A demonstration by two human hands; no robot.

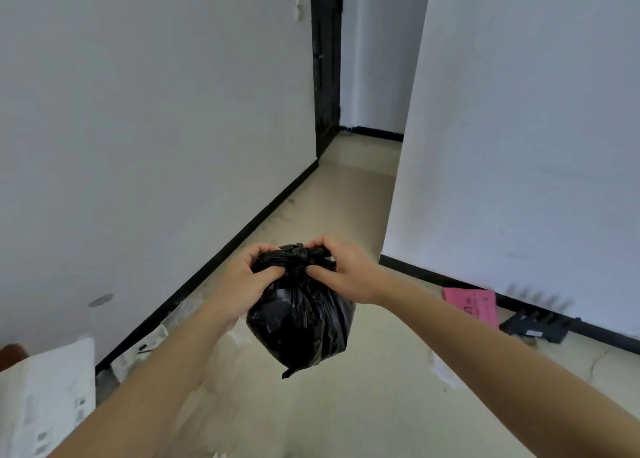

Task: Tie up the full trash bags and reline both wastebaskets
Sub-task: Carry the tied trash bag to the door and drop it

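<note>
I am holding the black trash bag (pixel 299 322) above the floor (pixel 346 405), my left hand (pixel 251 279) and right hand (pixel 343 270) pinching its knotted neck (bag hanging full).

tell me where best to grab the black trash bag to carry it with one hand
Probably best to take the black trash bag by the bunched neck just under the knot, coming from above. The plastic narrows there while the body hangs round and slack below. The left hand and right hand pinch beside it.
</note>
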